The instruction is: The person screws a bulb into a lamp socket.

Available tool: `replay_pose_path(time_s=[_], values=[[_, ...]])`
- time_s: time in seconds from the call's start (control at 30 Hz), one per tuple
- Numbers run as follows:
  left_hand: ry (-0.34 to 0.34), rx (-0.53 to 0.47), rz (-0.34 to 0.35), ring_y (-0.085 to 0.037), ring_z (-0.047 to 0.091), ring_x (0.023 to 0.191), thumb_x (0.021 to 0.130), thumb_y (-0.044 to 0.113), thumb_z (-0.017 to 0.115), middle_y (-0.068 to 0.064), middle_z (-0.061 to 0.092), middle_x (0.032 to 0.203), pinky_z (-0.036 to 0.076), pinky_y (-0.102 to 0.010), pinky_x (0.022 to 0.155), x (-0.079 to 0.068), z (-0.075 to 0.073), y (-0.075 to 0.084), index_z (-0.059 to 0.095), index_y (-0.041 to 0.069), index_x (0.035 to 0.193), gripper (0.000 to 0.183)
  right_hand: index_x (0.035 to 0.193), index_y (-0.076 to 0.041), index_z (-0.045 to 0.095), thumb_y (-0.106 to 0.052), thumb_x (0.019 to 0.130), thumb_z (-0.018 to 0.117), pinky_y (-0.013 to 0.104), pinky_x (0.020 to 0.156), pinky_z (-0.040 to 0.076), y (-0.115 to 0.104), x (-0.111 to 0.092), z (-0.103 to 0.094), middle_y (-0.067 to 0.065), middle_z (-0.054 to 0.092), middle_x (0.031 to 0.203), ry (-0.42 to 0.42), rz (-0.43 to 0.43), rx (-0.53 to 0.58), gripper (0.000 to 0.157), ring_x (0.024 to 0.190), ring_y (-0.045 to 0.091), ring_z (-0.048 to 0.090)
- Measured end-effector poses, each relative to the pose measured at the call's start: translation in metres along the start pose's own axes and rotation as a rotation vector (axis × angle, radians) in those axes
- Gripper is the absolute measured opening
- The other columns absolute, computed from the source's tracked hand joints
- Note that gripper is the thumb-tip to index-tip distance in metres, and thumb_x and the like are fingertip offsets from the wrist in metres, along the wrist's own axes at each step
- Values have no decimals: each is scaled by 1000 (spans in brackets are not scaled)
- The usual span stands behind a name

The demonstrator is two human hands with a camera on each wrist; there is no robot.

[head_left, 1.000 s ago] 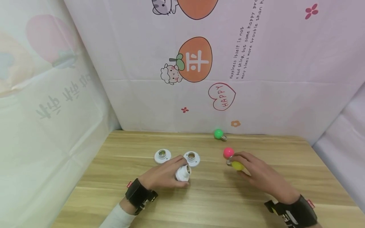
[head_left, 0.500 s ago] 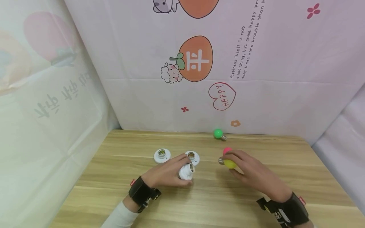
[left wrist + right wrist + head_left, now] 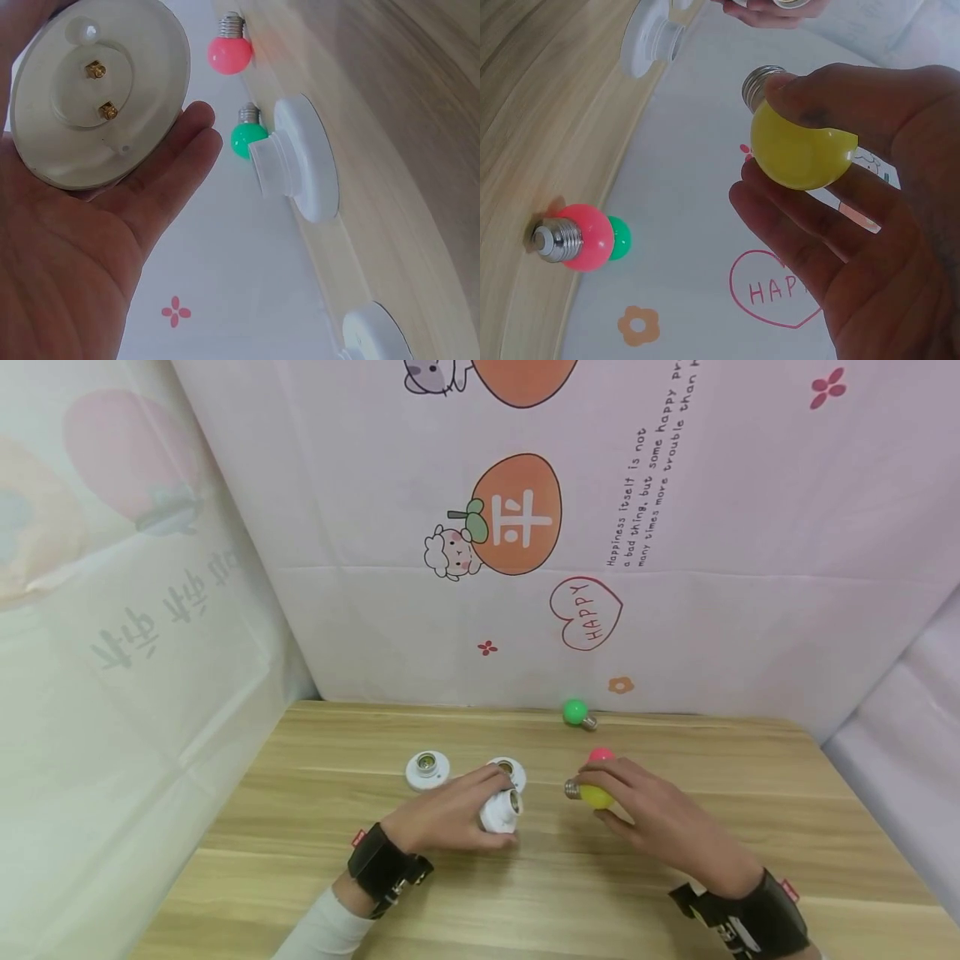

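Note:
My left hand (image 3: 457, 814) grips a white bulb socket (image 3: 498, 812), its opening tilted toward the right. In the left wrist view the underside of that socket (image 3: 154, 45) shows two brass screws. Between thumb and fingers, my right hand (image 3: 660, 818) pinches a yellow light bulb (image 3: 597, 797) whose metal screw base points left at the socket. A gap separates the two. The right wrist view shows the thumb lying over the yellow bulb (image 3: 802, 154) near its screw threads.
Two more white sockets, a left one (image 3: 427, 771) and one partly behind my left hand (image 3: 513, 772), sit on the wooden table (image 3: 337, 735). A pink bulb (image 3: 602, 755) lies just beyond my right hand. A green bulb (image 3: 575, 712) lies near the back cloth (image 3: 375, 635).
My right hand has carried the yellow bulb leftward, and my left hand has brought its socket a little to the right. The gap between bulb and socket has narrowed.

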State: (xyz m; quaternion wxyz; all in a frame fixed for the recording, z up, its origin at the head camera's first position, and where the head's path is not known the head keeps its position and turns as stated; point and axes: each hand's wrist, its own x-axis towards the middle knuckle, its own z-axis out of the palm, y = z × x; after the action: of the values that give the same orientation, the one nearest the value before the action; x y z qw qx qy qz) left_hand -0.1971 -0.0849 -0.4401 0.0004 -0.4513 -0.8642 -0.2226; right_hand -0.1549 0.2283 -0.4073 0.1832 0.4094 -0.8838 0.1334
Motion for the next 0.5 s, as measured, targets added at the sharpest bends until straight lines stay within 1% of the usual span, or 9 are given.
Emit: replay_pose_path(time_s=[0.2,0.37,0.5], values=[[4,0,9,-1,49,88,78,58,67,17,44,110,46,-14,66,4,1,3,49,26,119,54,128,-11,57,-9,71,80,37,93,50,-4,3,1,2,57,126,34,-46,12,62,119,18,50],[1,-3,12,-1,50,85,78,57,68,17,44,111,46,-13,62,7,2,6,49,27,118,54,129,-11,55,-9,72,80,37,95,49,-8,4,1,2,56,128,30,-35,25,63,120,18,50],[-4,-14,-6,-2,50,85,78,57,68,17,45,112,46,-14,61,10,1,7,47,28,119,55,129,-10,55,-9,70,80,36,93,50,-11,6,2,3,56,128,74,-71,28,64,118,19,51]])
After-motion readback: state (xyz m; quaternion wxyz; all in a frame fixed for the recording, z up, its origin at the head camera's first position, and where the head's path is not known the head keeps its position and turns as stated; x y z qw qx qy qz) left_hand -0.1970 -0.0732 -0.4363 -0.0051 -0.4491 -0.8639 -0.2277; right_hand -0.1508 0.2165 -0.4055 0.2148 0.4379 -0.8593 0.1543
